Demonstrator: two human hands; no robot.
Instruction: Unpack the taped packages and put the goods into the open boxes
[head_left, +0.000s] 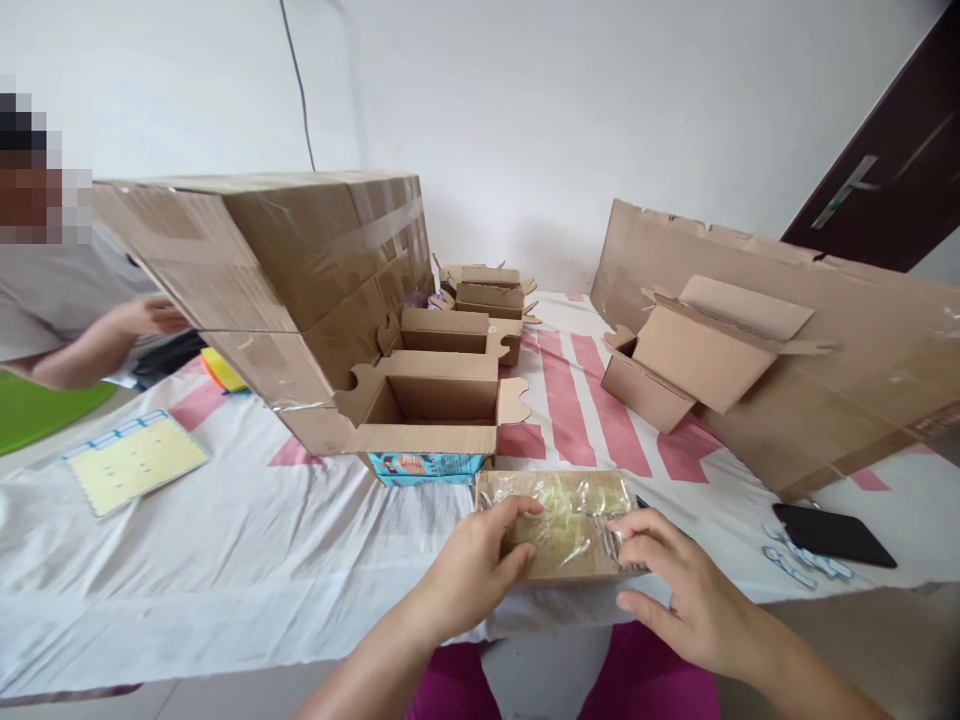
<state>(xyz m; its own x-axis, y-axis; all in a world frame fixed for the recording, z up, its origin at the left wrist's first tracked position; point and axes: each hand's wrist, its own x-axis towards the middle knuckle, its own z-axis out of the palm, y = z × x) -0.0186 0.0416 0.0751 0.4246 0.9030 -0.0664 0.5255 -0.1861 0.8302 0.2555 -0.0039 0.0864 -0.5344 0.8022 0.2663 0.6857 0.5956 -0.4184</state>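
Observation:
A closed cardboard box (551, 560) with shiny, wrinkled clear tape over its top lies at the table's front edge before me. My left hand (476, 560) rests on its left end, thumb and index finger apart; the other fingers are mostly hidden. Over the right end is my right hand (675, 585), fingers bent and thumb held away, fingertips close to the tape there. I cannot tell whether they touch it. Just behind stands an open cardboard box (427, 438) with raised flaps and a blue printed panel on its front.
More open boxes (446, 322) line up behind, beside a tall taped cardboard stack (300, 260). To the right are two tilted boxes (705, 345), a big cardboard sheet (847, 330) and a black phone (832, 533). A notepad (139, 465) lies left, near another person's hand (154, 315).

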